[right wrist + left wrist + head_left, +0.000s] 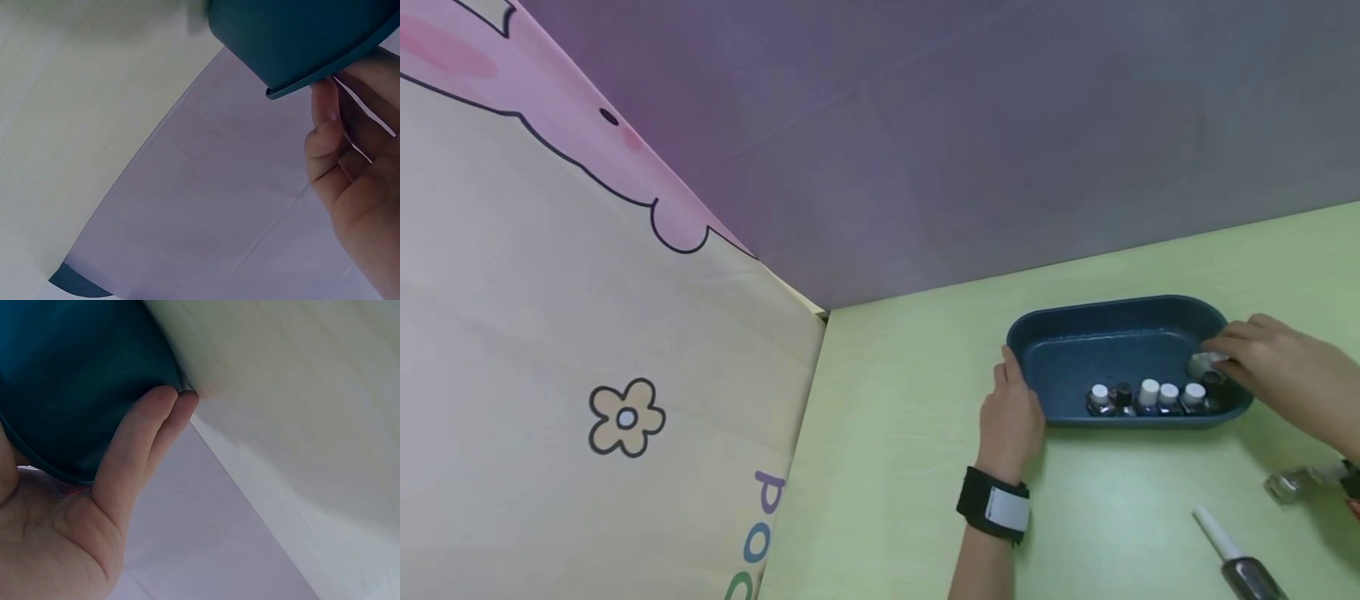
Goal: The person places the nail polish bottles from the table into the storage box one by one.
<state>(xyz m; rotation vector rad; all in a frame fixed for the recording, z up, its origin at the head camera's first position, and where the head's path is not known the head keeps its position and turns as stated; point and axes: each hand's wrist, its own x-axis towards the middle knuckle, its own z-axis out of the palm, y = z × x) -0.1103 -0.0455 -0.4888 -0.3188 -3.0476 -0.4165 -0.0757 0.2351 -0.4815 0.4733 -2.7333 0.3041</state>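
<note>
A dark teal oval tray (1090,350) lies on the table. My left hand (1011,421) holds its left end; in the left wrist view two fairly straight fingers (128,456) lie along the tray's outer wall (81,381). Over the right end reaches my right hand (1273,362), pinching a small nail polish bottle (1204,365) tilted inside the tray. The right wrist view shows that hand's fingers (324,106) at the tray's rim (325,72), with the bottle hidden. Several nail polish bottles (1148,396), mostly white-capped, stand along the tray's near wall.
A dark bottle with a long white cap (1217,533) lies on the green table (895,467) in front of the tray. Close to the right wrist lies a clear bottle (1292,483). A grey-purple wall (1000,150) rises behind, and a printed pale panel (550,292) stands at left.
</note>
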